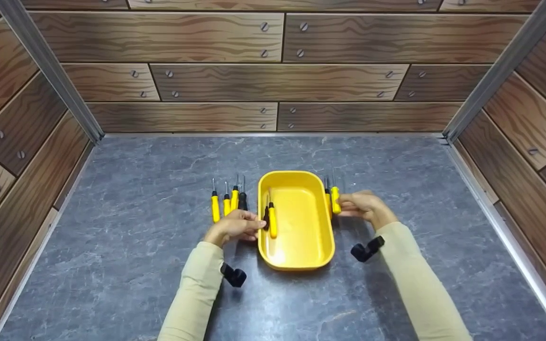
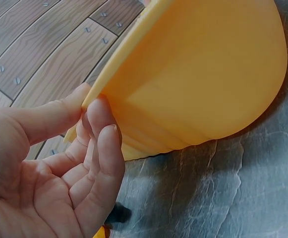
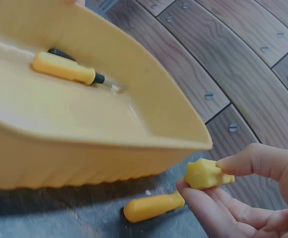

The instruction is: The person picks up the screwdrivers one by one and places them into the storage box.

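A yellow tray [image 1: 301, 222] holds a yellow-handled screwdriver [image 1: 273, 220] and a dark-handled one [image 1: 266, 217] along its left side. My left hand [image 1: 240, 225] pinches the tray's left rim between thumb and fingers, which the left wrist view shows closely. Just off the tray's right side, my right hand [image 1: 365, 207] pinches a yellow screwdriver handle [image 1: 335, 201] between thumb and fingers. In the right wrist view, another yellow-handled screwdriver [image 3: 151, 207] lies on the table beside the tray, below the held handle [image 3: 205, 173].
Several screwdrivers [image 1: 215, 208] with yellow or black handles lie left of the tray, beyond the left hand. The grey marbled table [image 1: 135, 189] is bordered by wood-patterned walls at the back and both sides. Black wrist cameras are on both sleeves.
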Demonstrator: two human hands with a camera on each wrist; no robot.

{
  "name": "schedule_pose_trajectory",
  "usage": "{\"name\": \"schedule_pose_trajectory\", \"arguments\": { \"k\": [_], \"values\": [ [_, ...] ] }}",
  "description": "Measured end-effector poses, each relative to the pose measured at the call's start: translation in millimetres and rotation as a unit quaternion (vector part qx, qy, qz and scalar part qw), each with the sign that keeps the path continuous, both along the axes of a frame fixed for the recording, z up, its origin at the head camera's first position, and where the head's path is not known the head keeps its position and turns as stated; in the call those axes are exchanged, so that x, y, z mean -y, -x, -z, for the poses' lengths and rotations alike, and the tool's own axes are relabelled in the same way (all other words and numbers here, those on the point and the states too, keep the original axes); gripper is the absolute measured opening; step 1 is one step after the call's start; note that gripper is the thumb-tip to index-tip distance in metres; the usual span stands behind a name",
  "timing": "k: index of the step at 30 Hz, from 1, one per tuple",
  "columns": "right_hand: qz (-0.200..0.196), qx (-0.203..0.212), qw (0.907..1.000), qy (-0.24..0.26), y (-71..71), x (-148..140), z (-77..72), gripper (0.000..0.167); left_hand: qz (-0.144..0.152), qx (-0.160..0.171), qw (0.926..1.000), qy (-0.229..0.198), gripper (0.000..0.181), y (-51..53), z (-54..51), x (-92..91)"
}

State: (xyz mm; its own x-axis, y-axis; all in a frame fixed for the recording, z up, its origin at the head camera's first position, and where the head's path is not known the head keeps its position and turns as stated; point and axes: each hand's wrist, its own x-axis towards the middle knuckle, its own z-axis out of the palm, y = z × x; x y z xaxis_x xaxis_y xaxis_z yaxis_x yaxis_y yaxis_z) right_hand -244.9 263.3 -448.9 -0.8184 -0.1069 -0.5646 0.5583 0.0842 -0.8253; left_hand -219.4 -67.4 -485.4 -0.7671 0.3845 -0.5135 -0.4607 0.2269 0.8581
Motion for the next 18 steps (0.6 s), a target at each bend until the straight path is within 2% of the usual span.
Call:
{"name": "schedule_pose_trajectory", "arguments": {
  "k": [9, 14, 18],
  "values": [
    [-0.010, 0.004, 0.9996, -0.026, -1.2, 11.3, -8.3, 0.004, -0.003, 0.004, 1.0000, -0.001, 0.011, -0.7, 0.6, -0.7],
    [-0.015, 0.001, 0.9994, -0.032, -1.0, 12.5, -11.6, 0.006, -0.002, 0.001, 1.0000, -0.002, 0.011, -0.9, 0.2, -0.1],
    [-0.018, -0.003, 0.9995, -0.025, -1.5, 13.1, -13.1, 0.013, -0.003, 0.000, 1.0000, -0.002, 0.010, -1.6, -0.3, -0.3]
  ]
}}
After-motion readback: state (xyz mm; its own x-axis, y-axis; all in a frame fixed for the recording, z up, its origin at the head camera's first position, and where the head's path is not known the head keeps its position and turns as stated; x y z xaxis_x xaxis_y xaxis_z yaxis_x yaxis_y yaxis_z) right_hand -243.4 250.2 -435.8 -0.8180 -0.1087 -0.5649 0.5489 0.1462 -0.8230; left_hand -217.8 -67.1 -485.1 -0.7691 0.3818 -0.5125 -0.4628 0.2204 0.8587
